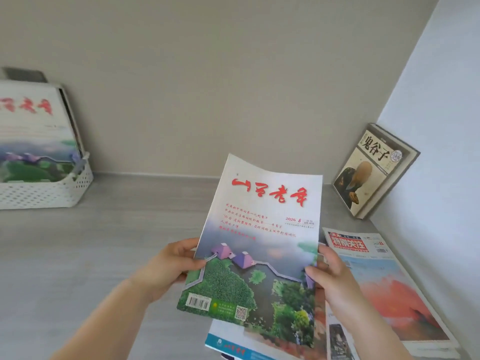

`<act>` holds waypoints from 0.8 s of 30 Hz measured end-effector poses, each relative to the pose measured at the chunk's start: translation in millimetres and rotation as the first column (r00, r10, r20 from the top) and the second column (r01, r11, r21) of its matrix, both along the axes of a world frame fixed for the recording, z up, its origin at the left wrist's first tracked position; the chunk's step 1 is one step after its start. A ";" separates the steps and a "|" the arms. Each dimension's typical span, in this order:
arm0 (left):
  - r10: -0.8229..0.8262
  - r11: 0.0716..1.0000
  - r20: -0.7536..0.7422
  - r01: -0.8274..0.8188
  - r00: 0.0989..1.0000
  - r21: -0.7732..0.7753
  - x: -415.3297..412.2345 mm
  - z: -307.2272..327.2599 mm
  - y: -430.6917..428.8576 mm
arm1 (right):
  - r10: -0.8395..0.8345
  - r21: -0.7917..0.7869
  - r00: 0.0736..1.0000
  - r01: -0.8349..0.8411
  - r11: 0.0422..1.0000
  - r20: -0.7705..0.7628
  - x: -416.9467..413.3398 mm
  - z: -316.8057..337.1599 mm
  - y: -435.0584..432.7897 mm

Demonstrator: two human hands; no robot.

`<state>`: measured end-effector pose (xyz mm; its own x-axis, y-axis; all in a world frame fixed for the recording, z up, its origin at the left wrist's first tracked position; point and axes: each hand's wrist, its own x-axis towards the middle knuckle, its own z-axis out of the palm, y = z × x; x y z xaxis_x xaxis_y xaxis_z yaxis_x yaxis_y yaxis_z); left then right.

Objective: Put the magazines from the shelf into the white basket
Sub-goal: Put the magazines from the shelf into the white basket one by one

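One grey shelf (117,242) fills the view; magazine (259,242) held at centre above a stack (389,294) at 5 o'clock, long axis toward 12; white basket (52,193) well apart at 10 o'clock, left hand (171,266) nearer it; that hand and right hand (330,274) pinch the magazine's side edges, thumbs on cover

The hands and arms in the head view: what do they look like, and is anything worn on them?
Both are bare. The left hand and the right hand carry no glove, ring or watch that shows. The left forearm and right forearm are bare too, with no sleeve in view.
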<state>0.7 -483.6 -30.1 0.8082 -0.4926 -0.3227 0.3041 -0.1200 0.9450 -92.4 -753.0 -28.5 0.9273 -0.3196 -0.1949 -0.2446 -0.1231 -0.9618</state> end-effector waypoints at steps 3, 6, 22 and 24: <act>0.013 0.998 0.034 -0.015 0.999 0.057 23.3 14.2 49.2 | 0.096 -0.093 0.994 -0.091 0.991 0.053 33.3 16.7 41.9; 0.063 0.985 0.095 -0.078 0.993 0.151 48.6 27.9 109.3 | 0.164 -0.108 0.980 -0.152 0.982 0.116 72.3 30.7 98.3; 0.361 0.830 0.425 -0.494 0.830 0.259 194.6 104.3 427.6 | 0.471 -0.191 0.846 -0.435 0.880 0.249 294.3 98.5 418.9; 0.413 0.808 0.456 -0.549 0.788 0.216 215.8 110.6 448.0 | 0.493 -0.255 0.833 -0.434 0.864 0.251 318.4 111.7 443.3</act>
